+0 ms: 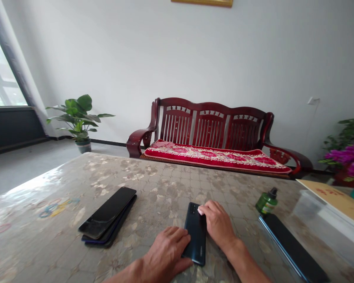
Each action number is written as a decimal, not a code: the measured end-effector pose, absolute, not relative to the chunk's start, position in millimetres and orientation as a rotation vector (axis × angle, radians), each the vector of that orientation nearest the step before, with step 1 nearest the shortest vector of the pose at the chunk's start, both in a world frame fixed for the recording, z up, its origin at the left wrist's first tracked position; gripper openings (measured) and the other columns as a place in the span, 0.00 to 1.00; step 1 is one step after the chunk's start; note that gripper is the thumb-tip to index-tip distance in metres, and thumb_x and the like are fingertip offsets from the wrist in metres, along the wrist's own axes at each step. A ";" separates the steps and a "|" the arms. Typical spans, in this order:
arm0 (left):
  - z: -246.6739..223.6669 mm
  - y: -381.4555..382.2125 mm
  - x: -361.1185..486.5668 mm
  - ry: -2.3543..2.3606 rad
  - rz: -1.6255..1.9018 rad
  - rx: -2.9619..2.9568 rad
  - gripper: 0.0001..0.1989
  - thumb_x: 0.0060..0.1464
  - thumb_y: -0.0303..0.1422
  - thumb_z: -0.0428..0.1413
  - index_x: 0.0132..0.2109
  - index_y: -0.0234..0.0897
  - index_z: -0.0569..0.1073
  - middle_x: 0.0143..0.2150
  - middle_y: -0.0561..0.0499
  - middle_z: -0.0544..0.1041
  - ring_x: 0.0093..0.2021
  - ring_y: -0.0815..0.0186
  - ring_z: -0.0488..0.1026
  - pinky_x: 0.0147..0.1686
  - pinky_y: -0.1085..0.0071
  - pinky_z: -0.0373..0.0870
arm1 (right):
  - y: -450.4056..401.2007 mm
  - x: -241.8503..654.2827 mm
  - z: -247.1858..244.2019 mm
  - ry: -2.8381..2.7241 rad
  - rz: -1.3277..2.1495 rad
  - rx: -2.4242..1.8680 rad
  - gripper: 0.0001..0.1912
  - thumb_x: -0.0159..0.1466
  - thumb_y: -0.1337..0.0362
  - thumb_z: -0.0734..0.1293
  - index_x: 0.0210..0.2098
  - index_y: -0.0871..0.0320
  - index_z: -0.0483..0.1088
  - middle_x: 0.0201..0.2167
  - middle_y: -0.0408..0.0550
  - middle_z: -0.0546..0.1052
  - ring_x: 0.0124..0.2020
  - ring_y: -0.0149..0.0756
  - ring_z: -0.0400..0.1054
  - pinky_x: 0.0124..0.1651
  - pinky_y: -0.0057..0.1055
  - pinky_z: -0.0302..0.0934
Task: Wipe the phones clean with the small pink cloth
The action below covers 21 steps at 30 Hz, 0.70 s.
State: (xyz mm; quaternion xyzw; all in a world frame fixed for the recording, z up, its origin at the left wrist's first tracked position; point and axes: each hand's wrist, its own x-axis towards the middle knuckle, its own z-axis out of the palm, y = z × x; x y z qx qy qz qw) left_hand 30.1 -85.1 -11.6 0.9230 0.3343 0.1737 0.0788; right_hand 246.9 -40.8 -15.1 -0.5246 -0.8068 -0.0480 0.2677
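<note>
Left hand (168, 253) touches the left edge of the dark phone (196, 239), its grip apart; that phone lies back up on the desk (157, 204). By the phone's upper right, the right hand (220, 225) has its grip clamped on a small pale pink piece (200, 210). Stacked phones (109, 212) lie left of the dark phone.

The left hand (168, 251) is lying nearer with thumb and fingers parted rightward, while the right hand (218, 220) is pinching its fingertips farther off, its forearm (243, 257) slanting near-right.
</note>
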 end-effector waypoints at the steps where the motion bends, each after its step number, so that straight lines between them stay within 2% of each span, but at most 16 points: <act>1: -10.9 -85.2 30.2 1.002 0.507 2.763 0.15 0.59 0.40 0.61 0.48 0.37 0.72 0.45 0.46 0.76 0.43 0.56 0.74 0.47 0.61 0.72 | -42.0 246.8 -14.9 -2.178 -0.113 -1.404 0.14 0.64 0.78 0.60 0.33 0.55 0.71 0.32 0.44 0.71 0.38 0.36 0.64 0.42 0.31 0.57; 7: -12.5 -85.3 30.7 1.024 0.494 2.754 0.14 0.57 0.40 0.63 0.45 0.37 0.72 0.42 0.48 0.76 0.42 0.56 0.74 0.45 0.61 0.72 | -59.4 235.4 -8.6 -2.346 0.041 -1.200 0.14 0.62 0.79 0.60 0.33 0.55 0.70 0.33 0.43 0.70 0.38 0.35 0.64 0.42 0.30 0.56; 14: -15.4 -83.9 29.5 0.998 0.553 2.774 0.16 0.58 0.42 0.62 0.48 0.37 0.72 0.45 0.45 0.77 0.43 0.55 0.75 0.47 0.61 0.71 | -44.2 243.3 -12.0 -2.166 -0.102 -1.434 0.15 0.63 0.79 0.59 0.33 0.55 0.71 0.32 0.44 0.71 0.38 0.35 0.65 0.42 0.30 0.57; 21: -12.3 -84.6 29.9 1.016 0.520 2.779 0.15 0.57 0.40 0.63 0.47 0.37 0.72 0.45 0.46 0.77 0.42 0.55 0.75 0.45 0.60 0.73 | -56.1 238.2 -9.5 -2.346 0.040 -1.222 0.14 0.60 0.80 0.61 0.32 0.55 0.70 0.33 0.43 0.70 0.38 0.35 0.64 0.42 0.29 0.57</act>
